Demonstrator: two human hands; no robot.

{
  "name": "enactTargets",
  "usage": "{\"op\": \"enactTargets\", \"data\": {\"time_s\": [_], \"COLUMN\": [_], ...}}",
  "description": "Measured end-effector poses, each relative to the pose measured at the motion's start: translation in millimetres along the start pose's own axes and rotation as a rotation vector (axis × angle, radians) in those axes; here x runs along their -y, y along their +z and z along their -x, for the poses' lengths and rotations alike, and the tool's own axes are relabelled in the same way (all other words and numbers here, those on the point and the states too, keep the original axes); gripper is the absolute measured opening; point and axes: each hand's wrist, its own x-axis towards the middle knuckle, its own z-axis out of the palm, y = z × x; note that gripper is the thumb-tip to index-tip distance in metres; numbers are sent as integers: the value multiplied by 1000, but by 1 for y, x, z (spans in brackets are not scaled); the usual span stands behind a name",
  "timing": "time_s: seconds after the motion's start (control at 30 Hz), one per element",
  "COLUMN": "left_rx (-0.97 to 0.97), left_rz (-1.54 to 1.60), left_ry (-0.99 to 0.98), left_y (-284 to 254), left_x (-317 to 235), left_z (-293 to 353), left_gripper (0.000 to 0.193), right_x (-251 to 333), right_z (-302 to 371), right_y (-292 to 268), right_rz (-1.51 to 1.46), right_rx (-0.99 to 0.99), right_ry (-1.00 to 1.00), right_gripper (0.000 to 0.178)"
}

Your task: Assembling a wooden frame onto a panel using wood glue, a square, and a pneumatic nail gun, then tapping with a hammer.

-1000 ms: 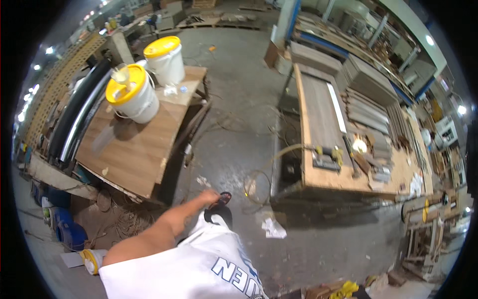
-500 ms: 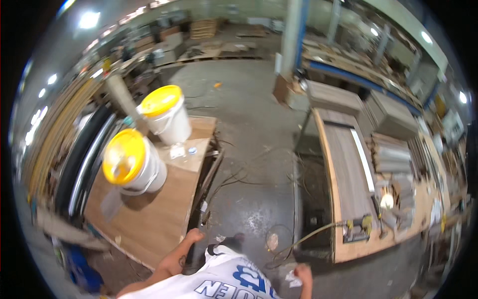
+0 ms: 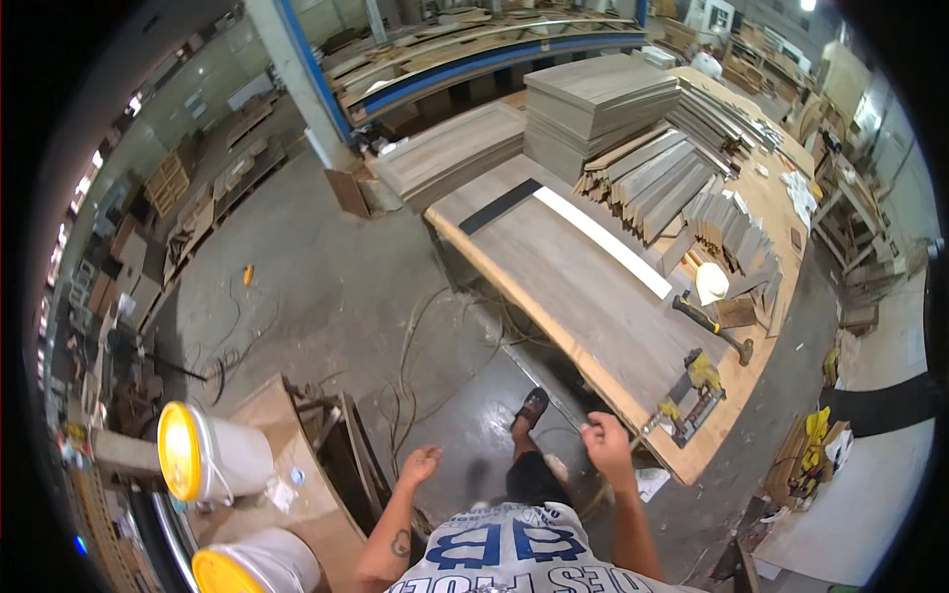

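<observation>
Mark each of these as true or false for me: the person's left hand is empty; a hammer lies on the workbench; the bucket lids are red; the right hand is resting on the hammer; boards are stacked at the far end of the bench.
1. The left hand is empty. True: it hangs open in the air above the floor.
2. A hammer lies on the workbench. True.
3. The bucket lids are red. False: both white buckets have yellow lids.
4. The right hand rests on the hammer. False: it is at the bench's near edge, close to a yellow-handled clamp, apart from the hammer.
5. Boards are stacked at the bench's far end. True.
</observation>
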Motion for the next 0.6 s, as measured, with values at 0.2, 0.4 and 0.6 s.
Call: {"op": "enactTargets", "data": {"time_s": [0.2,0.4,0.6], "left_rx": [81,258,552], "left_rz": [-120,-297,326], "left_ry": [24,-8,721], "left_y": [-26,-67,-73], "left_x": [-18,-266,-566], "left_z": [-102,-158,-275], "left_gripper": [45,50,46], "right_x": [-10,19,7], "right_z": [-150,-252,-261], "right_y": [22,8,61], "right_rz": [37,57,334], "right_rx": [-111,-240,-240], "right_ry": [40,81,127], "right_gripper": [27,29,32]}}
